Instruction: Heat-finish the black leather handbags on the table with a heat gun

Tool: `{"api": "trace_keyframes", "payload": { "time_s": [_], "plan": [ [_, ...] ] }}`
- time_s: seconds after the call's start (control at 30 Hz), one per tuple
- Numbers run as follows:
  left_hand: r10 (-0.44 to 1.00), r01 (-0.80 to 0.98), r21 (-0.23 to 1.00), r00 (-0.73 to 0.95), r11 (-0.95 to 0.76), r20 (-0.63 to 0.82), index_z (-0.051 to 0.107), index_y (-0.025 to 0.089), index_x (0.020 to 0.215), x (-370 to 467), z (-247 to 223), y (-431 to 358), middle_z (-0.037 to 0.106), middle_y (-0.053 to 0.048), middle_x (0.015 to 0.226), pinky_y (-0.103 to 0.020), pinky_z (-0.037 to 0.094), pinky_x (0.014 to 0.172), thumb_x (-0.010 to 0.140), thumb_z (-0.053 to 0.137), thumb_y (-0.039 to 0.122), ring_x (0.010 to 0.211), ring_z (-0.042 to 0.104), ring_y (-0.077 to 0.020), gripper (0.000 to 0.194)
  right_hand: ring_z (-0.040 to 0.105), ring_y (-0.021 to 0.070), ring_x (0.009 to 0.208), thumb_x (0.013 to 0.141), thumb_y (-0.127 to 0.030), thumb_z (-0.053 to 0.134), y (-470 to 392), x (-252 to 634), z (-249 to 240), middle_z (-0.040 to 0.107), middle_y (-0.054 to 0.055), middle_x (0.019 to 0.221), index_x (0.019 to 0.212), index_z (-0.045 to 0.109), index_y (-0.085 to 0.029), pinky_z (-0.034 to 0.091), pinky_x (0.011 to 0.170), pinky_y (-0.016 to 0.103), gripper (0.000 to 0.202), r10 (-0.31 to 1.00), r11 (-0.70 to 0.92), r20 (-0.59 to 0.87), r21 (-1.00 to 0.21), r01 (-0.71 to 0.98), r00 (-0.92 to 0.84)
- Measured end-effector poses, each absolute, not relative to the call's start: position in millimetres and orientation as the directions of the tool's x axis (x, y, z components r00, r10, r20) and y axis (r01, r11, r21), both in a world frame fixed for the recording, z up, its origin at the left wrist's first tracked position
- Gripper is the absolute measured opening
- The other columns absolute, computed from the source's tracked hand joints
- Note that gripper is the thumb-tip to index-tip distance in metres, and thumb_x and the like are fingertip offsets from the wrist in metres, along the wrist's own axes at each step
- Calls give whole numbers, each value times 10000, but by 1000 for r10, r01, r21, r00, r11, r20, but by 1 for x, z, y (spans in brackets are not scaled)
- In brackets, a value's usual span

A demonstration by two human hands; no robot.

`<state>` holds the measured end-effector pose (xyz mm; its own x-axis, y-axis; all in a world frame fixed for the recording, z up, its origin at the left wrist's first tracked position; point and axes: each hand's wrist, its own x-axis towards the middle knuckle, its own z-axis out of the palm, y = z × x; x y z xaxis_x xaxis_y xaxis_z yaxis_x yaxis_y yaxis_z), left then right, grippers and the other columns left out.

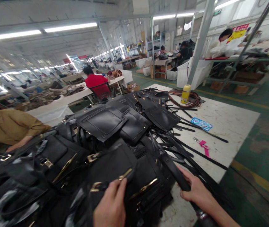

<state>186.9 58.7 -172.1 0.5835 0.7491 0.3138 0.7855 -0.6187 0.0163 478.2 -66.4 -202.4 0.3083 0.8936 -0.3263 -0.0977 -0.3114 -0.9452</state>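
My left hand, fingers pressed together, grips the near edge of a black leather bag panel beside a gold zip and a gold buckle. My right hand is closed around a thick black leather handle to the right of the panel. A second black panel with a gold zip lies between my hands. Around them is a heap of black leather bag pieces with gold hardware, some handles wrapped in clear plastic. The lower ends of both held pieces are hidden or out of view.
Loose black straps spread over the white table. On it are pink-handled snips, a blue-and-white card, a yellow bottle and coiled brown straps. A co-worker in a tan shirt sits at the left.
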Motion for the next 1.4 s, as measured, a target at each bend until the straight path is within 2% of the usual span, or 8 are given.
{"api": "trace_keyframes", "payload": {
  "time_s": [0.17, 0.33, 0.43, 0.6, 0.8, 1.03, 1.27, 1.4],
  "plan": [
    [772, 777, 63, 607, -627, 189, 549, 289, 1075, 234, -266, 34, 545, -6, 1150, -434, 300, 914, 646, 478, 77, 1073, 421, -232, 484, 459, 118, 581, 501, -65, 479, -74, 479, -204, 564, 20, 966, 1289, 293, -172, 342, 456, 191, 817, 889, -338, -339, -939, -60, 306],
    [762, 759, 132, 596, -637, 252, 509, 280, 1126, 221, -279, 31, 502, -24, 1215, -532, 124, 968, 642, 475, 75, 1184, 320, -270, 527, 400, 86, 502, 471, -24, 470, -75, 478, -195, 549, -29, 770, 1273, 342, -194, 280, 396, 162, 830, 907, -408, -404, -913, 15, 118],
    [709, 695, 182, 623, -696, 330, 558, 262, 1068, 214, -282, 23, 573, -40, 1125, -538, 77, 975, 667, 471, 116, 1147, 381, -267, 436, 336, 55, 437, 454, -9, 496, -70, 473, -183, 510, -59, 676, 1241, 393, -216, 235, 355, 145, 821, 888, -458, -460, -888, 48, -32],
    [695, 684, 193, 605, -704, 389, 568, 247, 1056, 210, -303, 7, 626, -56, 1031, -514, 33, 984, 699, 411, 76, 1002, 504, -215, 426, 335, 42, 390, 446, 1, 516, -52, 459, -184, 434, -85, 599, 1205, 428, -250, 268, 315, 122, 804, 856, -495, -505, -862, 110, -109],
    [731, 691, 278, 536, -667, 423, 601, 234, 998, 208, -308, 10, 643, -53, 980, -481, 89, 982, 706, 417, 99, 945, 518, -204, 370, 382, 55, 338, 440, 3, 551, -30, 438, -215, 421, -105, 518, 1152, 476, -240, 397, 316, 148, 757, 779, -562, -578, -815, 139, -243],
    [712, 669, 280, 550, -689, 437, 594, 246, 1001, 204, -315, 16, 646, -38, 917, -417, 148, 965, 703, 432, 136, 907, 515, -190, 356, 394, 37, 390, 475, -1, 520, 11, 439, -199, 508, -87, 637, 1209, 415, -238, 375, 334, 113, 778, 916, -378, -377, -926, 16, -141],
    [698, 679, 236, 559, -695, 447, 595, 255, 985, 200, -322, 18, 650, -36, 873, -394, 202, 928, 720, 434, 167, 858, 524, -180, 322, 514, 101, 391, 467, -45, 560, 98, 431, -211, 549, -68, 549, 1058, 525, -182, 430, 338, 171, 609, 886, -429, -420, -903, -4, -196],
    [706, 666, 282, 535, -691, 465, 588, 253, 997, 197, -322, 18, 647, -38, 864, -399, 189, 941, 753, 408, 191, 855, 520, -178, 309, 535, 120, 395, 479, -60, 558, 140, 421, -222, 551, -57, 505, 991, 544, -147, 432, 337, 177, 520, 882, -431, -427, -902, 24, -200]
  ]
}}
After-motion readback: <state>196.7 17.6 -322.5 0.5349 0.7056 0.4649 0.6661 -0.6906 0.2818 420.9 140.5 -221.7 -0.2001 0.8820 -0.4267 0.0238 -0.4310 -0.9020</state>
